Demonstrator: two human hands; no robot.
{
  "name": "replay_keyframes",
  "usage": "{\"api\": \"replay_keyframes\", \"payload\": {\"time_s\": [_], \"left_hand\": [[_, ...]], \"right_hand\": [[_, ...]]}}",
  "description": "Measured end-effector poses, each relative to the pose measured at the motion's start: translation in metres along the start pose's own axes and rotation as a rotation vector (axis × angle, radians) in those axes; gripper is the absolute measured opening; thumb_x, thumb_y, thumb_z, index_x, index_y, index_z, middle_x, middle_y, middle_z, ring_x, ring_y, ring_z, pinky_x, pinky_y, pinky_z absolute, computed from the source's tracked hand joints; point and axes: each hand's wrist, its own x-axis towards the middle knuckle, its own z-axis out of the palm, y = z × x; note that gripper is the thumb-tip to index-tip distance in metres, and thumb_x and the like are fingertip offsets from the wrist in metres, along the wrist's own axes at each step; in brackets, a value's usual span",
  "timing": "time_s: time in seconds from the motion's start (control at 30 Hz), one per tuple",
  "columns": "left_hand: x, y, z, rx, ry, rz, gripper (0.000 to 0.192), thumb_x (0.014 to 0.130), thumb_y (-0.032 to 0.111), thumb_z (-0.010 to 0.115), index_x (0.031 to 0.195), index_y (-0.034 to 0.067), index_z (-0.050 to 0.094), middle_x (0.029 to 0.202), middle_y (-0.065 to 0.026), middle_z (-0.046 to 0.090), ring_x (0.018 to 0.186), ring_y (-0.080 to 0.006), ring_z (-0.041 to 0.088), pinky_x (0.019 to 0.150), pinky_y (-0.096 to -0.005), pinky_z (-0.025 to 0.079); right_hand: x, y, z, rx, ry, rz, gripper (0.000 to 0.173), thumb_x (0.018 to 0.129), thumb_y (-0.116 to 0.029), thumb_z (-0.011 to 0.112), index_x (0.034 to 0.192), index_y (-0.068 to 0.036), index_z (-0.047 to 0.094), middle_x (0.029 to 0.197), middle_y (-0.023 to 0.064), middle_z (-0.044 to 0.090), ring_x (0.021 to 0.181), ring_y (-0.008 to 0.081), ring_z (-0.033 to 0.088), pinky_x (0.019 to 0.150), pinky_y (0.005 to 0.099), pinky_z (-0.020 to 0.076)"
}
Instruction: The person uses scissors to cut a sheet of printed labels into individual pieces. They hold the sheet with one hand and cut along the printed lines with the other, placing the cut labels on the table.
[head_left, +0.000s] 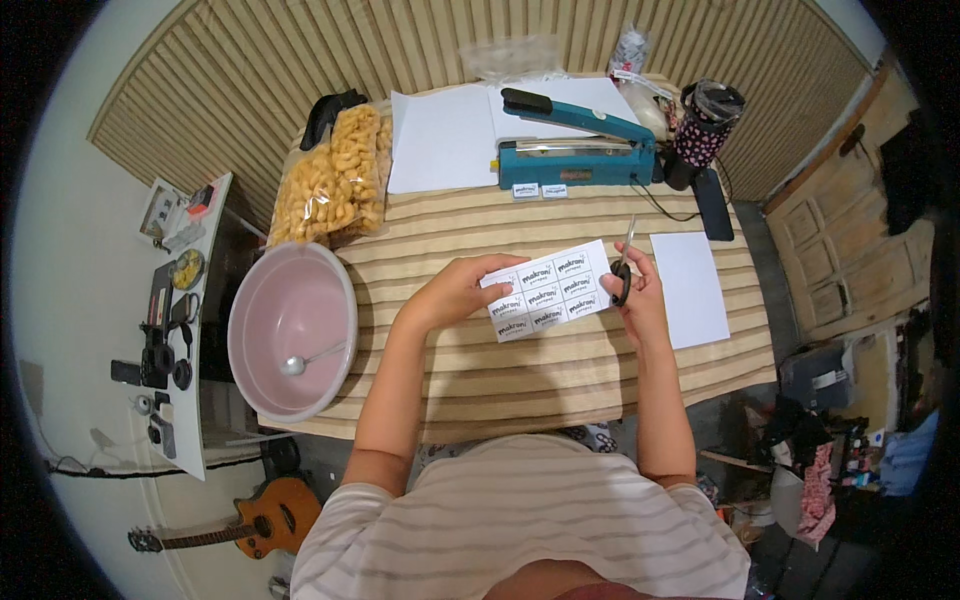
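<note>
A white sheet of printed labels (544, 295), ruled into several boxes, is held up over the striped cloth on the table. My left hand (457, 291) grips its left edge, thumb on top. My right hand (641, 300) has black-handled scissors (620, 283) around its fingers, blades pointing away from me, and its thumb touches the sheet's right end. Two small cut labels (526, 192) (555, 192) lie in front of a teal impulse sealer (576, 165), whose arm is raised. Right of my right hand lies a blank white paper (690, 289).
A pink basin (291, 330) with a metal spoon (295, 365) stands at the left. Behind it are clear bags of curly macaroni snacks (322, 184). White sheets (441, 139) lie at the back; a patterned tumbler (701, 131) and a dark phone (713, 205) are at the back right.
</note>
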Motion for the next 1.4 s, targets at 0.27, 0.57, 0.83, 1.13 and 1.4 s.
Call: {"api": "replay_keyframes", "payload": {"time_s": [0.27, 0.57, 0.83, 1.13, 1.4], "left_hand": [[0.062, -0.073, -0.007, -0.478, 0.347, -0.056, 0.025, 0.092, 0.014, 0.055, 0.109, -0.004, 0.058, 0.104, -0.0121, 0.063, 0.089, -0.0149, 0.061, 0.08, -0.0271, 0.05], [0.102, -0.117, 0.025, -0.643, 0.363, -0.098, 0.035, 0.095, 0.027, 0.049, 0.111, -0.004, 0.054, 0.097, -0.0135, 0.065, 0.077, -0.018, 0.065, 0.059, -0.0284, 0.056], [0.1, -0.117, 0.032, -0.448, 0.408, -0.059, 0.032, 0.095, 0.027, 0.051, 0.104, -0.003, 0.058, 0.084, -0.0119, 0.066, 0.063, -0.0147, 0.063, 0.054, -0.0245, 0.053], [0.101, -0.124, 0.036, -0.5, 0.396, -0.067, 0.027, 0.094, 0.022, 0.053, 0.103, -0.003, 0.058, 0.084, -0.0116, 0.066, 0.064, -0.0175, 0.065, 0.054, -0.0262, 0.055], [0.105, -0.125, 0.031, -0.628, 0.386, -0.052, 0.028, 0.095, 0.02, 0.051, 0.108, -0.003, 0.056, 0.095, -0.0115, 0.065, 0.077, -0.0184, 0.065, 0.062, -0.0284, 0.058]], "right_hand": [[0.046, 0.018, 0.006, -0.089, 0.138, 0.001, 0.051, 0.075, 0.001, 0.07, 0.122, -0.003, 0.049, 0.09, 0.0107, 0.068, 0.079, 0.0122, 0.064, 0.068, 0.0231, 0.0501], [0.088, 0.046, 0.001, -0.055, 0.209, -0.055, 0.047, 0.076, 0.003, 0.069, 0.118, -0.002, 0.05, 0.083, 0.0079, 0.067, 0.074, 0.0103, 0.062, 0.063, 0.0214, 0.0489], [0.1, 0.067, -0.025, -0.375, 0.321, -0.194, 0.049, 0.08, 0.0, 0.066, 0.124, -0.004, 0.044, 0.077, 0.0039, 0.061, 0.07, 0.0081, 0.057, 0.059, 0.0188, 0.0431], [0.064, 0.034, 0.001, -0.145, 0.298, -0.182, 0.062, 0.094, -0.023, 0.053, 0.142, -0.015, 0.015, 0.091, 0.0106, 0.06, 0.077, 0.0156, 0.059, 0.06, 0.0252, 0.0478], [0.025, 0.074, 0.031, 0.054, -0.149, 0.057, 0.073, 0.09, -0.03, 0.058, 0.144, -0.019, 0.011, 0.089, 0.0123, 0.063, 0.079, 0.0189, 0.063, 0.062, 0.0284, 0.0515]]}}
